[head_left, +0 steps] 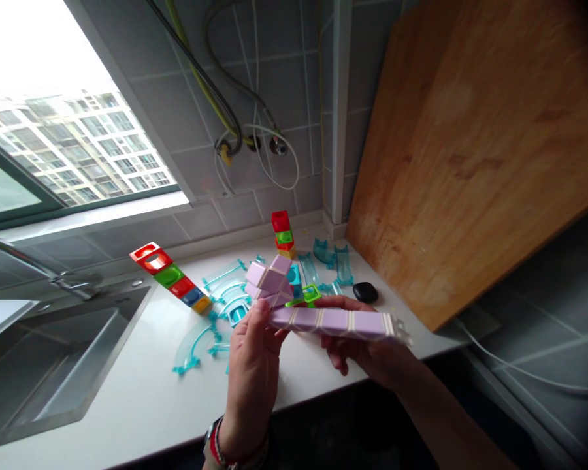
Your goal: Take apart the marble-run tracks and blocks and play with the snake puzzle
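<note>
A lavender snake twist puzzle (338, 322) with whitish seams hangs in the air above the counter. One end runs out straight to the right, while the other end is folded into a bunch at the upper left. My left hand (255, 359) is closed on it near the bend, thumb on top. Behind and under the straight part lies my right hand (367, 356), with fingers wrapped round it; the puzzle hides part of that hand. Below are clear teal track pieces (196, 349), a teal block (294, 277) and a bright green piece (311, 296).
A leaning stack of coloured blocks (176, 281) stands on the left, and a shorter stack (283, 235) at the back. A black oval object (365, 292) sits near a large wooden board (470, 143). The sink (78, 365) and faucet (39, 261) are at left.
</note>
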A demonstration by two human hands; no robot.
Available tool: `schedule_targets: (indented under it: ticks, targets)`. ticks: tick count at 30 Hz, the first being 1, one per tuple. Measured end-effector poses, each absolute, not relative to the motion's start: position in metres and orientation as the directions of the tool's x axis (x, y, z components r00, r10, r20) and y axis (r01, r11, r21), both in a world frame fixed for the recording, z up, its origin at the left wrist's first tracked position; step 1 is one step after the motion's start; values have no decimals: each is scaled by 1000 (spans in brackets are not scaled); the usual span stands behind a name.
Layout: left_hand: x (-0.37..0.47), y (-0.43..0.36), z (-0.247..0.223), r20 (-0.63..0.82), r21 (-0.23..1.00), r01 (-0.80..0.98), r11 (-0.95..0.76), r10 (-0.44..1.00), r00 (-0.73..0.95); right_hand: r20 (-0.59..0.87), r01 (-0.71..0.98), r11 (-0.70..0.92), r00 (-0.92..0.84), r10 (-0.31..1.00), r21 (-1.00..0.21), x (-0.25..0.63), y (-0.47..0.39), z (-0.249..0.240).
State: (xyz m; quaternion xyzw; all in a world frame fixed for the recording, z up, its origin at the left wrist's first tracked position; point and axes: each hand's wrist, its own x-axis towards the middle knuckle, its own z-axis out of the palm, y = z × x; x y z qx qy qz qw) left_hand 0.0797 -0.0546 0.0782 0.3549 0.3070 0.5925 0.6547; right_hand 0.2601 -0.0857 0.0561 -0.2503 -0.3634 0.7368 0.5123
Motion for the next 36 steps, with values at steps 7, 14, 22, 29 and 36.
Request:
schedule_targets:
  ticks: [7,14,22,29,36]
  targets:
    - [85,-63,79,30,835,-547,59,988,153,253,-414,224,-15,967,-882,246,-101,64]
    - [94,-71,77,53,802,-591,93,973,226,6,-580,87,141,990,-810,242,-92,67]
    - [85,-70,74,5,915,-384,125,947,321,97,-508,145,120,988,-849,244,-94,66]
    - [85,-71,69,3,958,-279,68,970,245,141,-316,186,159,977,-930,246,-95,76]
    - [86,-68,65,-9,957,-283,64,981,194,257,-46,271,200,946,-962,245,-103,73]
